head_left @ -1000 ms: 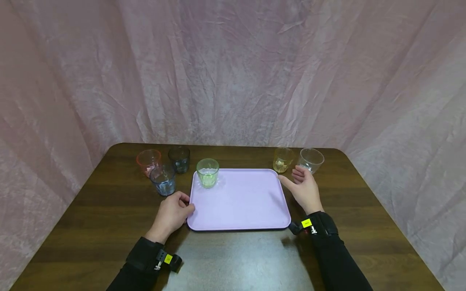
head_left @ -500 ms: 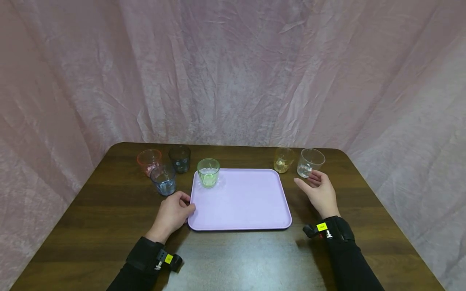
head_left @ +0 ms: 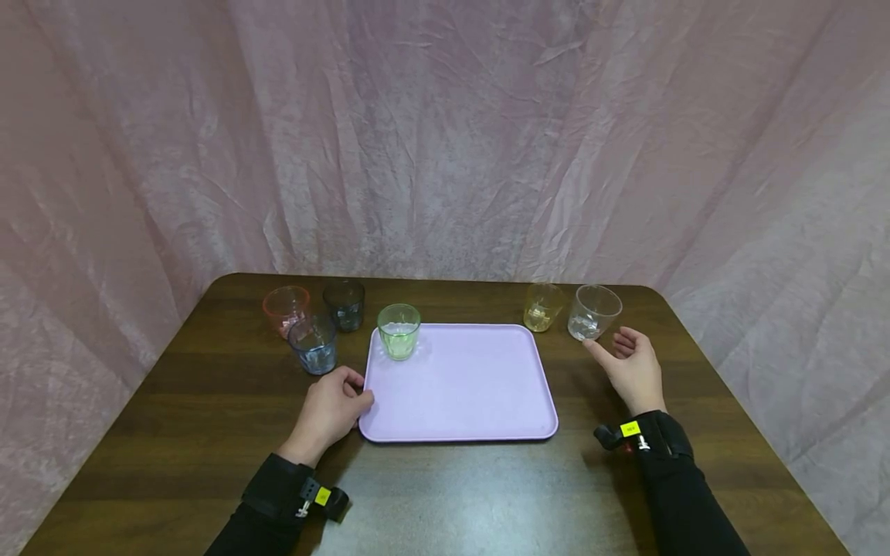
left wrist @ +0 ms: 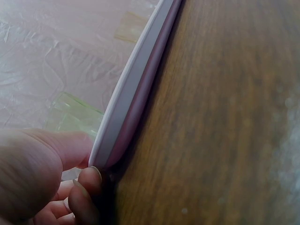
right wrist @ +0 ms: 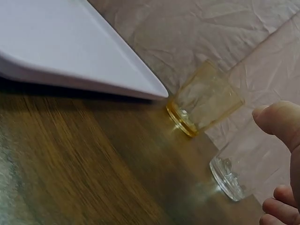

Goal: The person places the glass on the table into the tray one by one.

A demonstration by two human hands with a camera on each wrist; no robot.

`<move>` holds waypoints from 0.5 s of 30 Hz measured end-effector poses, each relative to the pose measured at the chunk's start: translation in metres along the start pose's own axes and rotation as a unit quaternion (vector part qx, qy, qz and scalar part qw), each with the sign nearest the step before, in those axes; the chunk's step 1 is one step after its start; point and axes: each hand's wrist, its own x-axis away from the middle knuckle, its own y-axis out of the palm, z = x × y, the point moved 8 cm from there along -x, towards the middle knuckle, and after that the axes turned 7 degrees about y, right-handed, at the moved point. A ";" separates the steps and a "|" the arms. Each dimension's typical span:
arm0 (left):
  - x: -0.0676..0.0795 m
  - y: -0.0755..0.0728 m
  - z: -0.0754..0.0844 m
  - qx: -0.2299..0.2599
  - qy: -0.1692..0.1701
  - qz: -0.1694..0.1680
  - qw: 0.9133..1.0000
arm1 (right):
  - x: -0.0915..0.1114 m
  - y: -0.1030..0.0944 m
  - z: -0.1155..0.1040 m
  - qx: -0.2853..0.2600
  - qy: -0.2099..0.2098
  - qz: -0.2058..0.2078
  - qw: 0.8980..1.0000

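Off the far right corner of the lilac tray [head_left: 459, 386], out on the desk [head_left: 473, 502]: a clear glass [head_left: 593, 312], upright, with a vertical axis and the mouth up. Lies just ahead of the right hand [head_left: 631, 374] and slightly to the left of it, so sits by far nearer to that one of the two hands. In the right hand, nothing gripped: thumb out toward the near side of the glass, fingers loosely bent and apart from the thumb; cannot tell whether touching the glass. At the tray's left edge, clamped on the rim between thumb and fingers: the left hand [head_left: 324, 409], well apart from the clear glass. Long axis of the tray: left to right, from hand to hand. Between the clear glass and the tray's far right corner: a yellow glass [head_left: 542, 307]. On the tray, at the far left corner: a green glass [head_left: 399, 332]. Off the tray's left side: a blue glass [head_left: 314, 345], a red glass [head_left: 286, 311] and a dark glass [head_left: 344, 306].
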 end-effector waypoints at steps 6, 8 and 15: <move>0.001 -0.001 0.001 -0.001 0.007 0.007 1.000 | -0.005 0.002 0.001 0.005 -0.004 0.000 1.000; 0.001 -0.001 0.000 0.000 0.006 0.009 1.000 | -0.006 0.004 0.001 0.007 -0.005 0.000 1.000; 0.001 -0.001 0.001 0.002 0.005 0.008 1.000 | -0.016 0.008 0.006 0.019 0.005 0.006 1.000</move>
